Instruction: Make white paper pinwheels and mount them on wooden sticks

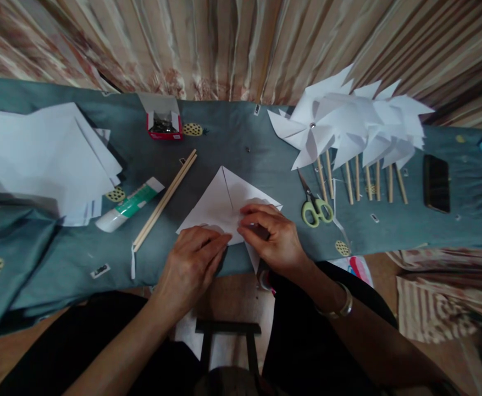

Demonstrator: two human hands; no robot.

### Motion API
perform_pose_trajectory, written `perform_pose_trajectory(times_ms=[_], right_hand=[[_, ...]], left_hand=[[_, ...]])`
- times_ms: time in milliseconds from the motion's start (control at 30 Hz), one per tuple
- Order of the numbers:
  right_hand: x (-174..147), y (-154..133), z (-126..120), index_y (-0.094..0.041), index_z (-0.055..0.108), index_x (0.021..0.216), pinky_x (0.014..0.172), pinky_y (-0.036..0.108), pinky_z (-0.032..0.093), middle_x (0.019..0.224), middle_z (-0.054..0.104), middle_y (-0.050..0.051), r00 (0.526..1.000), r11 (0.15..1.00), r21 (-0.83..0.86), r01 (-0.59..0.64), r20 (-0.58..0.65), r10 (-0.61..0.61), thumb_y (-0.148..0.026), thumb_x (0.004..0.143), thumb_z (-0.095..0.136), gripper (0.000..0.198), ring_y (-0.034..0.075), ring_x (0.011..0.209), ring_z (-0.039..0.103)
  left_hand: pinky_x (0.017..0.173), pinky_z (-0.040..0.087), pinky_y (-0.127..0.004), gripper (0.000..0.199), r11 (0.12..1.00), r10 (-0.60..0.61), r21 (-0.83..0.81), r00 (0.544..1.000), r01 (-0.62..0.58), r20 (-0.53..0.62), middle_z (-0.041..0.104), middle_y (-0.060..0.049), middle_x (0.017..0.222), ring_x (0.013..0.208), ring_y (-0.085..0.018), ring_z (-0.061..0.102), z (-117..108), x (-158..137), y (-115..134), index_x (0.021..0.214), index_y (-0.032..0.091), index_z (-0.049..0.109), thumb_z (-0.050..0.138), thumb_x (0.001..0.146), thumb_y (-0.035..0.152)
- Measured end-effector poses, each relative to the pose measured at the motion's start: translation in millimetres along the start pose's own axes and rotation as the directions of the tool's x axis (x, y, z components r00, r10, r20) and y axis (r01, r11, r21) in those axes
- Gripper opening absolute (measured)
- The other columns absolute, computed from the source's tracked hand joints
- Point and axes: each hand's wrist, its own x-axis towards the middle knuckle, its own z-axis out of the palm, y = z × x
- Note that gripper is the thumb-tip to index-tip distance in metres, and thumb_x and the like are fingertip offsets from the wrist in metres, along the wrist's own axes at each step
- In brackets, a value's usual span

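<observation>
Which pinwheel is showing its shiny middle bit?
The leftmost pinwheel: a round silvery pin shows at its centre. The other pinwheels overlap, and I can't make out a pin on them.

The folded sheet is smooth, matt paper. Left of it, the paired sticks look like bare wood; right of it, the scissors join metal blades to plastic-looking handles, and the phone is glossy. Beneath the sheet, matt cloth covers the tabletop.

Apparently a home, with long striped curtains behind a pineapple-print tablecloth.
</observation>
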Motion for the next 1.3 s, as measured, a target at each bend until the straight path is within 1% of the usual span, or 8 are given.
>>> perform_pose_trajectory(times_ms=[200,367,567,733,867,1033,1200,1300], right_hand=[[-0.3,-1.0,-1.0,-0.024,0.070,0.083,0.096,0.042,0.049,0.107,0.071,0.006,0.999,0.999,-0.028,0.025,0.022,-0.024,-0.020,0.086,0.064,0.008,0.022,0.104,0.065],[-0.7,-2.8,-1.2,-0.022,0.070,0.085,0.097,0.042,0.048,0.108,0.071,0.008,0.997,0.993,-0.085,0.076,0.039,-0.073,-0.020,0.088,0.061,0.010,0.023,0.104,0.065],[-1.7,-2.2,-1.0,-0.018,0.070,0.090,0.095,0.042,0.050,0.109,0.071,0.010,0.987,0.976,-0.147,0.158,0.038,-0.154,-0.020,0.091,0.057,0.014,0.023,0.104,0.065],[-2.9,-1.2,-0.2,-0.018,0.071,0.095,0.094,0.041,0.052,0.110,0.071,0.010,0.980,0.963,-0.183,0.197,0.026,-0.196,-0.021,0.092,0.055,0.016,0.022,0.103,0.065],[-4.1,0.3,0.5,-0.016,0.072,0.101,0.096,0.041,0.052,0.113,0.070,0.011,0.974,0.952,-0.208,0.225,0.030,-0.223,-0.020,0.094,0.052,0.021,0.022,0.106,0.064],[-6.8,4.1,1.5,-0.015,0.070,0.109,0.097,0.045,0.053,0.120,0.067,0.013,0.964,0.933,-0.246,0.264,0.069,-0.255,-0.017,0.094,0.045,0.029,0.024,0.110,0.061],[-11.0,5.9,7.7,-0.011,0.069,0.110,0.099,0.047,0.052,0.123,0.065,0.018,0.941,0.896,-0.293,0.335,0.066,-0.331,-0.011,0.093,0.043,0.031,0.027,0.115,0.058],[-12.0,4.7,10.6,-0.012,0.068,0.111,0.100,0.050,0.052,0.125,0.063,0.018,0.933,0.883,-0.308,0.355,0.061,-0.354,-0.008,0.094,0.041,0.032,0.028,0.120,0.055]], left_hand=[[0.081,0.051,-0.035,0.020,1.000,-0.003,-0.003,1.000,0.003,-0.008,0.068,-0.006,0.093,0.089,-0.019,0.063,0.4,-0.7,0.4,0.109,0.018,0.065,0.054,0.093,0.016],[0.079,0.051,-0.035,0.020,0.999,0.019,0.039,0.999,-0.020,0.026,0.068,-0.007,0.092,0.087,-0.019,0.063,-1.2,0.4,-0.1,0.109,0.015,0.065,0.053,0.093,0.015],[0.078,0.050,-0.035,0.019,0.999,0.021,0.036,0.999,-0.022,0.036,0.067,-0.006,0.092,0.087,-0.019,0.062,-1.3,0.7,-0.4,0.107,0.014,0.065,0.054,0.092,0.014],[0.079,0.050,-0.036,0.020,0.999,0.028,0.040,0.999,-0.030,0.046,0.067,-0.008,0.093,0.088,-0.021,0.062,-1.0,-0.1,-1.1,0.108,0.012,0.065,0.055,0.091,0.013],[0.078,0.050,-0.036,0.020,0.999,0.031,0.038,0.999,-0.032,0.044,0.067,-0.008,0.092,0.087,-0.021,0.062,-1.5,0.7,-0.8,0.108,0.012,0.066,0.055,0.091,0.013],[0.078,0.050,-0.037,0.020,0.999,0.029,0.040,0.998,-0.031,0.052,0.067,-0.008,0.092,0.087,-0.022,0.062,-1.8,0.9,0.1,0.108,0.010,0.066,0.056,0.091,0.012],[0.079,0.050,-0.039,0.020,0.999,0.031,0.040,0.998,-0.033,0.051,0.067,-0.009,0.092,0.088,-0.022,0.062,-1.4,0.4,-0.1,0.108,0.009,0.066,0.056,0.090,0.011],[0.077,0.051,-0.039,0.019,0.998,0.026,0.047,0.998,-0.029,0.062,0.068,-0.009,0.092,0.087,-0.022,0.062,-1.9,1.2,0.2,0.107,0.010,0.066,0.056,0.090,0.013]])
